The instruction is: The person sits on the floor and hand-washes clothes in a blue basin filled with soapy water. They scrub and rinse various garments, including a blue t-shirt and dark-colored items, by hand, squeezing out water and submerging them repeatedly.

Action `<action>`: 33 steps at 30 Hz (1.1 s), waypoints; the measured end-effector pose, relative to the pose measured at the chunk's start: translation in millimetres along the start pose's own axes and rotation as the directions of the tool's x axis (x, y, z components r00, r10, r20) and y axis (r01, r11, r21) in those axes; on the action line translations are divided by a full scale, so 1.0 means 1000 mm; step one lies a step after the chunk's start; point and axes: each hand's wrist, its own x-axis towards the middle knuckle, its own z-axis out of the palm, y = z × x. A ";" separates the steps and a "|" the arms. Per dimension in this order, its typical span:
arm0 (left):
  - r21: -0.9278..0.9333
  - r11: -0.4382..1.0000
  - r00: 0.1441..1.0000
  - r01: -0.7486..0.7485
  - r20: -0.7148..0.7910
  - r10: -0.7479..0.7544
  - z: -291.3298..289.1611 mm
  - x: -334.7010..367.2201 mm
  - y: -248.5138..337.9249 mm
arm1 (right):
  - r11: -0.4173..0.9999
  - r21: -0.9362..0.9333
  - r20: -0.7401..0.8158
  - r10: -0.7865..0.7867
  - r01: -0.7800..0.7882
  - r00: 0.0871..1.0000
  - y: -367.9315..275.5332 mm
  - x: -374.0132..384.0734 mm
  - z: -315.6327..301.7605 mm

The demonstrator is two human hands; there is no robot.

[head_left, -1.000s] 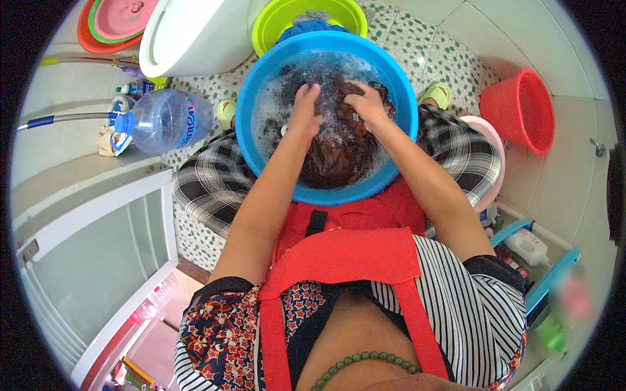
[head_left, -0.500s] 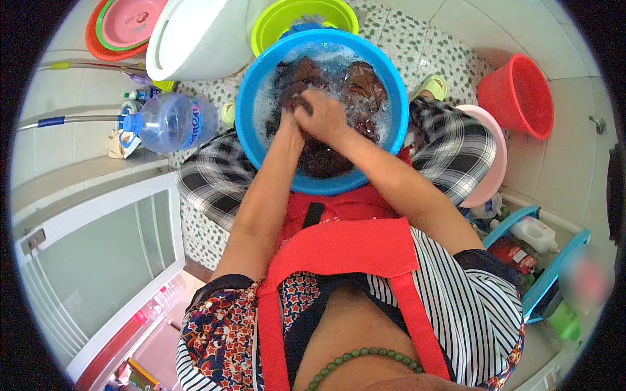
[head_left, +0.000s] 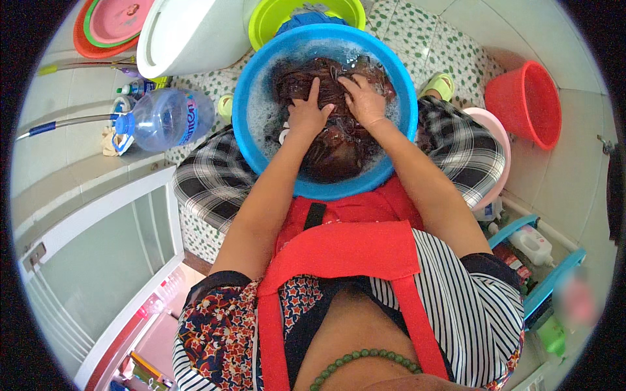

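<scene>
A round blue basin [head_left: 408, 124] stands between my knees, holding sudsy water and a soaked dark brown garment [head_left: 339, 156]. My left hand [head_left: 310, 115] rests on the wet cloth with its fingers spread. To the right of it, my right hand [head_left: 364, 101] lies on the same cloth, fingers apart and pointing up and left. Neither hand grips a fold. Parts of the cloth are hidden under the suds and my hands.
Behind the basin sits a lime green tub [head_left: 261, 26] with blue cloth. A white bin [head_left: 195, 32] and a clear water jug [head_left: 171, 120] are at left. A red bucket [head_left: 521, 104], a pink basin [head_left: 499, 146] and a blue rack [head_left: 554, 283] with bottles stand at right.
My hands were close together with fingers closed over the dark cloth. They have moved apart and opened, and the cloth now lies more spread across the basin.
</scene>
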 end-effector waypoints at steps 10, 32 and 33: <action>-0.003 0.998 0.909 0.068 0.413 -0.060 0.083 0.046 -0.031 | 0.953 0.020 0.372 0.275 -0.304 0.887 0.043 0.010 0.087; -0.800 -0.453 0.912 0.393 0.275 0.305 -0.052 -0.029 -0.001 | 0.796 0.503 -0.004 -0.388 0.337 0.922 -0.130 -0.046 -0.086; -0.936 -0.241 0.951 0.257 0.200 0.237 -0.049 -0.037 0.002 | 0.821 0.471 -0.027 -0.351 0.322 0.936 -0.120 -0.046 -0.074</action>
